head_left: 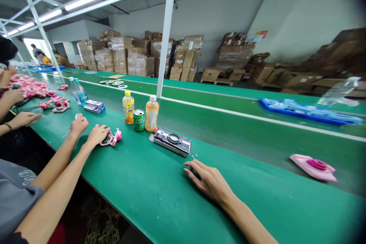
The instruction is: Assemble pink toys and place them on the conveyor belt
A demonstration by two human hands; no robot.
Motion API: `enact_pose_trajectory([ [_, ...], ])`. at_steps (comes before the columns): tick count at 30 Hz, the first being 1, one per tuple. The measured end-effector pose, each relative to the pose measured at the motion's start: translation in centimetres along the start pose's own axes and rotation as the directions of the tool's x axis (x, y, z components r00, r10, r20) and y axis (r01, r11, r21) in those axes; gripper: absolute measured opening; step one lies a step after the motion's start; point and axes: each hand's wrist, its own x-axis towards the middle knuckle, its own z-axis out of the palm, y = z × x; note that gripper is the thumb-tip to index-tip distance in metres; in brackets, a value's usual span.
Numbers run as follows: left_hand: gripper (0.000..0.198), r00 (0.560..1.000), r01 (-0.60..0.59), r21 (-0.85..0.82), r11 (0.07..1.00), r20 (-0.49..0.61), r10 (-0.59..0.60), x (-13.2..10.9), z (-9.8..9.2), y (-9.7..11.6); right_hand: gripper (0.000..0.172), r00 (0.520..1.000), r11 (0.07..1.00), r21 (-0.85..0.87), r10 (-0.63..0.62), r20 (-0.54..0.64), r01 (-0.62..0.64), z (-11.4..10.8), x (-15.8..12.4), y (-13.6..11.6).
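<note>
My right hand (210, 181) reaches in from the lower right over the green table (160, 198). Its palm faces down, the fingers are loosely stretched and nothing is in them. Just beyond the fingertips lie a few tiny pale bits (195, 156). A black phone-like item with a ring (173, 138) lies on a narrow box (168, 148), a little past the hand. Farther right is a pink part with a darker pink round piece (317, 166), apart from the hand. My left hand is out of view.
A co-worker's hands (98, 135) at left touch a pink frame (114, 137). Drink bottles (151, 114) and a green can (139, 120) stand mid-table. A blue tray (303, 112) holds light blue parts. A white post (166, 38) rises behind; pink parts (34, 85) are heaped far left.
</note>
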Motion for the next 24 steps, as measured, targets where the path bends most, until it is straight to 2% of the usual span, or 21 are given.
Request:
enact_pose_trajectory([
  [2, 0.037, 0.997, 0.073, 0.183, 0.98, -0.046, -0.066, -0.2, 1.3, 0.1, 0.034, 0.992, 0.989, 0.09, 0.119, -0.046, -0.114, 0.2, 0.1, -1.2],
  [5, 0.025, 0.992, 0.123, 0.417, 0.901, -0.073, -0.102, -2.8, 5.1, 0.4, 0.033, 0.95, 0.915, 0.282, 0.312, -0.035, -0.29, 1.2, 0.0, -5.4],
  [8, 0.026, 0.999, 0.05, 0.538, 0.842, -0.01, -0.053, -7.1, 9.5, 0.7, 0.045, 0.924, 0.836, 0.402, 0.374, 0.081, -0.374, 2.1, -0.6, -10.7],
  [10, 0.032, 0.998, -0.019, 0.553, 0.833, 0.059, -0.016, -9.8, 11.6, 0.9, 0.053, 0.899, 0.8, 0.422, 0.427, 0.097, -0.426, 2.3, -1.0, -13.1],
  [11, 0.034, 0.996, -0.049, 0.544, 0.838, 0.094, -0.002, -11.0, 12.1, 1.0, 0.05, 0.883, 0.782, 0.428, 0.462, 0.089, -0.452, 2.2, -1.2, -13.8],
  [13, 0.036, 0.986, -0.118, 0.49, 0.864, 0.159, 0.044, -12.8, 12.3, 0.9, 0.035, 0.854, 0.747, 0.445, 0.514, 0.086, -0.494, 2.0, -1.8, -14.1],
  [15, 0.032, 0.972, -0.192, 0.411, 0.891, 0.205, 0.115, -13.9, 11.5, 0.5, 0.028, 0.839, 0.733, 0.452, 0.54, 0.067, -0.508, 1.6, -2.5, -13.9],
  [17, 0.03, 0.951, -0.256, 0.335, 0.907, 0.254, 0.174, -14.4, 10.4, -0.1, 0.033, 0.821, 0.77, 0.388, 0.568, -0.054, -0.507, 1.2, -3.0, -14.1],
  [19, 0.032, 0.929, -0.285, 0.278, 0.917, 0.317, 0.192, -14.4, 9.6, -0.3, 0.04, 0.806, 0.839, 0.253, 0.538, -0.249, -0.482, 1.0, -3.0, -15.3],
  [21, 0.031, 0.91, -0.288, 0.224, 0.931, 0.365, 0.194, -14.1, 9.3, -0.2, 0.042, 0.836, 0.908, 0.114, 0.416, -0.358, -0.403, 1.2, -2.2, -17.2],
  [22, 0.029, 0.904, -0.284, 0.195, 0.939, 0.38, 0.195, -13.9, 9.3, 0.0, 0.043, 0.87, 0.938, 0.057, 0.339, -0.357, -0.342, 1.5, -1.6, -18.1],
  [24, 0.024, 0.9, -0.255, 0.125, 0.959, 0.392, 0.188, -13.5, 9.5, 0.5, 0.048, 0.932, 0.969, -0.034, 0.223, -0.285, -0.243, 2.4, -0.1, -19.5],
])
